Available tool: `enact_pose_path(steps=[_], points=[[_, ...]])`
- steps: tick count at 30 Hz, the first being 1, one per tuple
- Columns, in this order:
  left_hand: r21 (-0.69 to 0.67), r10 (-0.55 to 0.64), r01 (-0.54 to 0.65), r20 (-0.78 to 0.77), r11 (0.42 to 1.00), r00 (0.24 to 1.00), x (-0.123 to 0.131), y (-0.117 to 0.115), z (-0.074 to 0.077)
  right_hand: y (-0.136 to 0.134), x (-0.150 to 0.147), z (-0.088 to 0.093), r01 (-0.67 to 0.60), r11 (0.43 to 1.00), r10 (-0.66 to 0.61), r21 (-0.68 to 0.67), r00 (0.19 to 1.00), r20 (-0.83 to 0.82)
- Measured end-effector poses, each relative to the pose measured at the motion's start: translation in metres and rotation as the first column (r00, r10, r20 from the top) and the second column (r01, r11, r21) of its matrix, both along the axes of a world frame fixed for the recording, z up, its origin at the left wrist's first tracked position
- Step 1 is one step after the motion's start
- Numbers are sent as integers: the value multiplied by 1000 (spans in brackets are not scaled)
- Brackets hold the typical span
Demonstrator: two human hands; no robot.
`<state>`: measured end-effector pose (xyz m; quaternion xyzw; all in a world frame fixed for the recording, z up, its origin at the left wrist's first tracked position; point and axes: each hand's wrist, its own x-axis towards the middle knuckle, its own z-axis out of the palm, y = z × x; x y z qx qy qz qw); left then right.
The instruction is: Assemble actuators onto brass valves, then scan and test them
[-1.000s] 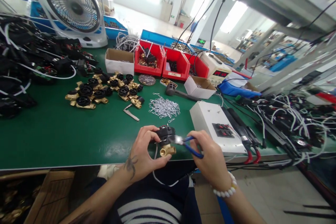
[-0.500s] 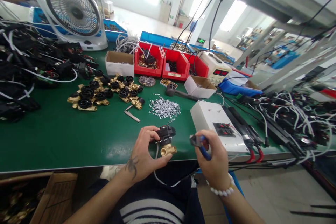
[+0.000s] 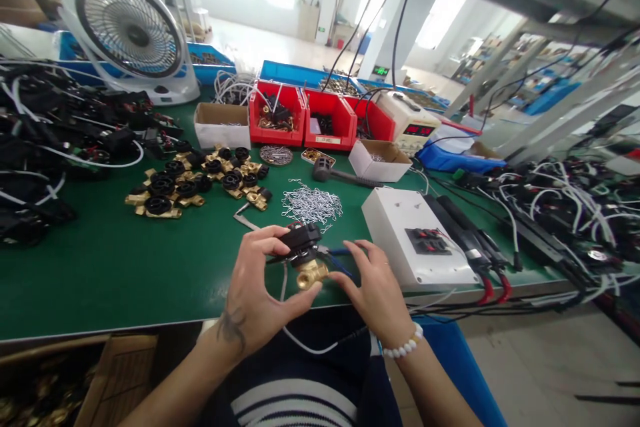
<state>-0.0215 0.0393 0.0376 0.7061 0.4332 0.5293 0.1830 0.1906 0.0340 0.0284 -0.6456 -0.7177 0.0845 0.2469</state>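
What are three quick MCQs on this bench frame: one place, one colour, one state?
1. Where does the clip pile lie?
A. in a red bin
B. on the green mat, behind the hands
C. on the white box

2. What colour are the plier handles?
A. blue
B. yellow
C. red

3. What does the left hand do?
A. rests flat on the mat
B. grips the hammer
C. holds the valve

Answers:
1 B: the clips lie loose on the mat, between the valve and the bins.
2 A: blue handles show on the mat, under the right hand.
3 C: its fingers wrap the black top and brass body, lifted clear of the mat.
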Motion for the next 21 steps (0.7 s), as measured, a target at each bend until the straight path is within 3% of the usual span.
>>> enact_pose_path(steps=[2, 5, 7, 10, 14, 21], points=[[72, -39, 44, -63, 996, 997, 2, -1, 10, -4, -5, 10, -67, 997, 56, -25, 951, -304], [175, -93, 119, -148, 977, 985, 10, -3, 19, -14, -16, 29, -277, 954, 97, -112, 641, -761], [226, -114, 159, -199, 961, 973, 14, -4, 23, -20, -22, 38, -348, 930, 59, -120, 462, -885], [223, -173, 223, -221, 949, 960, 17, -5, 26, -26, -27, 43, -320, 944, 27, -76, 307, -951], [191, -218, 259, -213, 947, 953, 16, -7, 30, -29, -27, 43, -316, 948, 31, -42, 223, -974], [247, -139, 176, -161, 953, 977, 18, -13, 30, -34, -36, 46, -323, 946, 66, 14, 152, -986]])
